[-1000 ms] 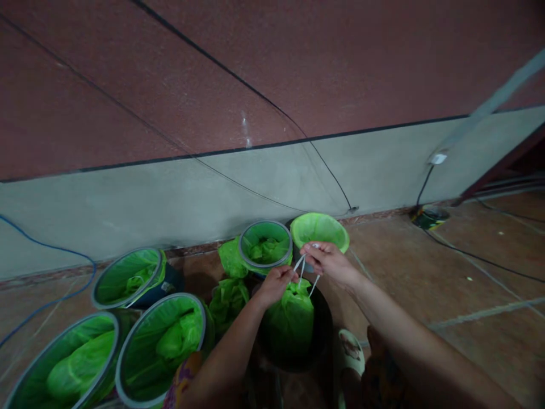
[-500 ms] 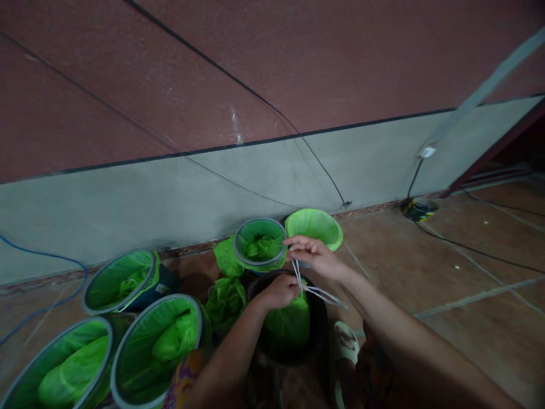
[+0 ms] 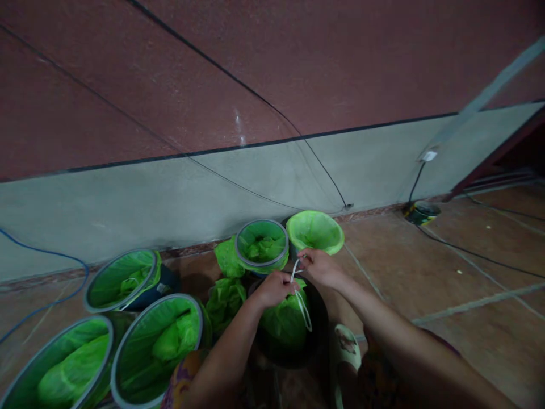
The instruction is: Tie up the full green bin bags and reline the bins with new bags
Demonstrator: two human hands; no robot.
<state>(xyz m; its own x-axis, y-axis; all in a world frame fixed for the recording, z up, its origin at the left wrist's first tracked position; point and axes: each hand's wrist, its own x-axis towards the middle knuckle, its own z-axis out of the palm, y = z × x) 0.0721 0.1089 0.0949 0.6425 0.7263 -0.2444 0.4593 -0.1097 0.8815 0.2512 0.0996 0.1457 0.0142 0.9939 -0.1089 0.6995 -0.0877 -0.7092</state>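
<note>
A green mesh bag [image 3: 284, 325] sits inside a dark bucket [image 3: 317, 341] in front of me. White drawstrings [image 3: 303, 311] come from its gathered top. My left hand [image 3: 277, 288] pinches the strings close to the neck of the bag. Slightly higher and to the right, my right hand [image 3: 320, 266] pinches a stretch of the same string, its fingers bent together. A loose loop hangs down over the bag and the bucket's inside.
Green-lined buckets stand around: a small one [image 3: 284, 228], a light-green one [image 3: 339, 244], and several at left [image 3: 200, 324]. A crumpled green mesh bag [image 3: 225, 304] lies beside the dark bucket. Cables run along the wall [image 3: 149, 204]; a tin [image 3: 421, 212] stands right.
My right hand has closed from spread fingers into a pinch on the string and come slightly lower. The loose loop has swung from pointing right to hanging down.
</note>
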